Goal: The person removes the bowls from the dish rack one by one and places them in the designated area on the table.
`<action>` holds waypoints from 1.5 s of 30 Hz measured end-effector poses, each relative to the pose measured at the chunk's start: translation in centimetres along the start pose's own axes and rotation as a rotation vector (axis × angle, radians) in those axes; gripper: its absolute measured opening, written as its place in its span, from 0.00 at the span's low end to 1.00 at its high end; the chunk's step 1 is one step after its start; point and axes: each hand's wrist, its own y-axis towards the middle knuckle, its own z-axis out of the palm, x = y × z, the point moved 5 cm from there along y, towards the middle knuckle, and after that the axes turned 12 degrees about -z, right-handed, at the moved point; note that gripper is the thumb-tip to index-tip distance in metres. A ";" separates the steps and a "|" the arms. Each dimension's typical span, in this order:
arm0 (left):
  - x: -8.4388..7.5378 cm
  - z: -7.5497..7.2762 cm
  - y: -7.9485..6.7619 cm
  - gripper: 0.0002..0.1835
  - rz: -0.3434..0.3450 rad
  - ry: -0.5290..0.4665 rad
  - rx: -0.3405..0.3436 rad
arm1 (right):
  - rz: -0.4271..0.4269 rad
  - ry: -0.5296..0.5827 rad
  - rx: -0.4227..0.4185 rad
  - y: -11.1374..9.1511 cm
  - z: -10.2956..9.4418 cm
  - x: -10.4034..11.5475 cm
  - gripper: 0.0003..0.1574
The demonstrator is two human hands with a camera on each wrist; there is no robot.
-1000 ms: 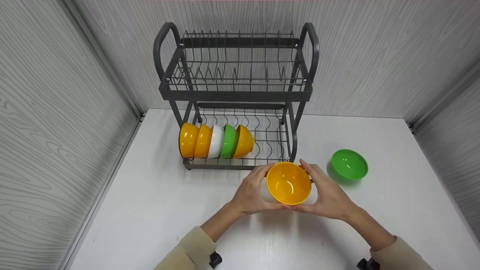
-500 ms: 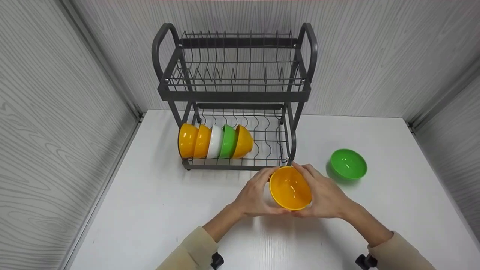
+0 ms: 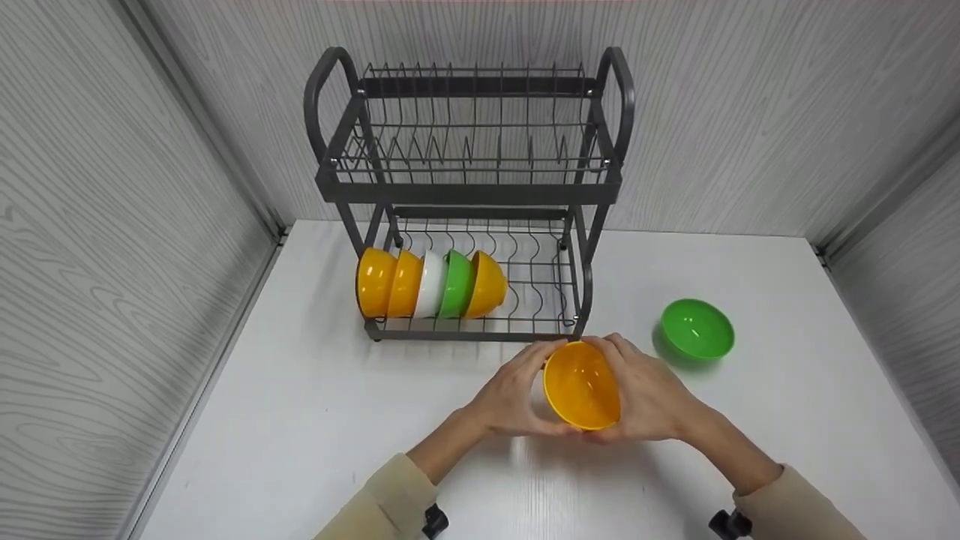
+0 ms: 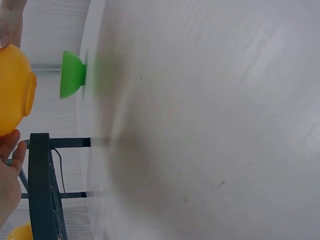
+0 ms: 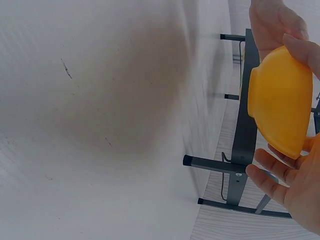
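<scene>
Both hands hold one yellow-orange bowl (image 3: 581,386) in the air just in front of the dish rack's lower right corner. My left hand (image 3: 516,397) grips it from the left, with the thumb low and the fingers at the upper rim. On the other side, my right hand (image 3: 654,396) holds it by thumb and fingers and covers part of its right edge. The bowl's inside faces the head camera, tilted. In the right wrist view the bowl (image 5: 281,102) appears side-on with its foot ring toward the table; the left wrist view cuts the bowl (image 4: 14,90) off.
A dark two-tier dish rack (image 3: 469,195) stands at the back. On its lower tier, several bowls stand on edge in a row at the left: yellow (image 3: 377,283), white (image 3: 430,285) and green among them. A green bowl (image 3: 697,330) sits upright on the white table at right.
The held bowl has come slightly nearer and turned so its opening faces more to the left. My right hand has closed in around its right side. The rack and other bowls stay put.
</scene>
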 end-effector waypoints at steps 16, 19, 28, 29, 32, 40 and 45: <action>1.1 -1.2 0.7 0.49 0.034 0.493 -0.189 | 0.065 -0.020 -0.061 -1.9 -0.5 -1.4 0.76; 1.3 -1.4 0.9 0.47 0.037 0.614 -0.249 | 0.091 -0.026 -0.066 -2.5 -0.6 -2.1 0.76; 2.2 -1.4 2.0 0.35 0.005 0.891 -0.364 | 0.185 -0.028 -0.057 -5.4 -0.4 -4.0 0.76; 2.2 -1.3 2.1 0.34 0.005 0.910 -0.377 | 0.196 -0.024 -0.053 -5.8 -0.4 -4.2 0.76; 2.4 -1.2 2.4 0.31 0.004 0.967 -0.414 | 0.233 -0.019 -0.041 -7.0 -0.5 -4.9 0.77; 2.5 -0.7 2.7 0.16 -0.005 1.050 -0.483 | 0.292 -0.025 -0.031 -9.9 -0.6 -6.4 0.77; 2.7 -0.4 2.8 0.11 0.000 1.084 -0.503 | 0.324 -0.026 -0.037 -11.4 -0.9 -7.0 0.77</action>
